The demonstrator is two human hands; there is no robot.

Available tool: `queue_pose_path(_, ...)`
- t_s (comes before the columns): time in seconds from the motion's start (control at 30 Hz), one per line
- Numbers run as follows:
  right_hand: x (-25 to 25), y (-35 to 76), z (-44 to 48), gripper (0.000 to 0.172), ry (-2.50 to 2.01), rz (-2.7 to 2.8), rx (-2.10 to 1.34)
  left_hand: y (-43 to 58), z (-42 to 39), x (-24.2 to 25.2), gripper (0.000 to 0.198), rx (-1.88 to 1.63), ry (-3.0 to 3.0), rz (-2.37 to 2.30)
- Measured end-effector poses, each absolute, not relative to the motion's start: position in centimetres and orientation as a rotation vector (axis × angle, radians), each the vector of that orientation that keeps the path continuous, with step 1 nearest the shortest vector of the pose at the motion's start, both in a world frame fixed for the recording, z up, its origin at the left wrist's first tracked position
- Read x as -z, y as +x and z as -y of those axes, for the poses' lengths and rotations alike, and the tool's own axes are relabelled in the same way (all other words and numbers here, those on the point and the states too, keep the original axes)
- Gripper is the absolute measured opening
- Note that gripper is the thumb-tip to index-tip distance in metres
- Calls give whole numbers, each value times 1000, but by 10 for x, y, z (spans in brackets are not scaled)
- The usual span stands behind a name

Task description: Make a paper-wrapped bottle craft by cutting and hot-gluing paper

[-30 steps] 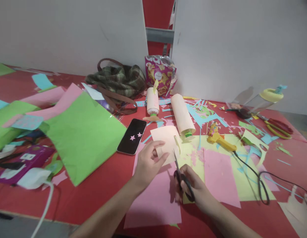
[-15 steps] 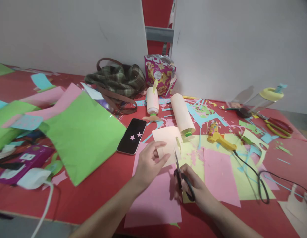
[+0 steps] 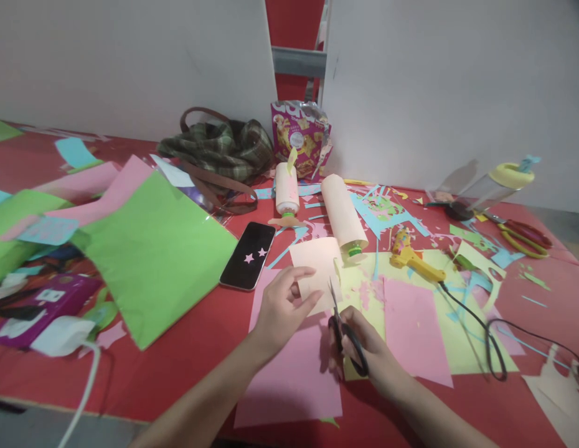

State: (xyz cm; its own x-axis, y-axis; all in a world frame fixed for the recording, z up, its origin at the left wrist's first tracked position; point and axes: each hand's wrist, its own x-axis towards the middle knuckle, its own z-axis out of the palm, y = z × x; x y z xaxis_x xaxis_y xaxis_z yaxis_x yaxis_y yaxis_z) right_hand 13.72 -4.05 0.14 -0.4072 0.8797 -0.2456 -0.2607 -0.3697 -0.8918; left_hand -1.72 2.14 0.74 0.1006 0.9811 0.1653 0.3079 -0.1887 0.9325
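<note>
Cream paper (image 3: 314, 258): in front of you near the middle of the table, over the top end of a pink sheet (image 3: 289, 379); a curled strip stands at its right edge.
Your left hand (image 3: 282, 303): gripping the paper at its lower left, thumb and forefinger spread across the near face; you have the other fingers curled partly out of sight.
Your right hand (image 3: 371, 348): closed around the black handles of the scissors (image 3: 337, 326).
Scissor blades: pointing away from you, slightly parted, over the paper's right part; you cannot tell from here whether they bite into it.
Wrapped bottle (image 3: 344, 211): just beyond the paper to your right, green cap towards you, with a smaller wrapped bottle (image 3: 287, 186) to its left.
Phone (image 3: 240, 272): left of the paper, two pink stars (image 3: 249, 258) lying on its dark screen.
Glue gun (image 3: 424, 267): yellow, right of your scissors, its black cord trailing over a yellow sheet (image 3: 476, 354).
Green sheet (image 3: 159, 261): large, to the left of the phone.
Back of the table: plaid bag (image 3: 224, 149) beside a purple snack packet (image 3: 299, 140).
</note>
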Motion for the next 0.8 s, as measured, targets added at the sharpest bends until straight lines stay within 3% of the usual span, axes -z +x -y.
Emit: queue_pose_path(0.8, 0, 136, 39, 30, -978, 1017, -1842, -17, -20, -10, 26, -1061, 1575, -1257)
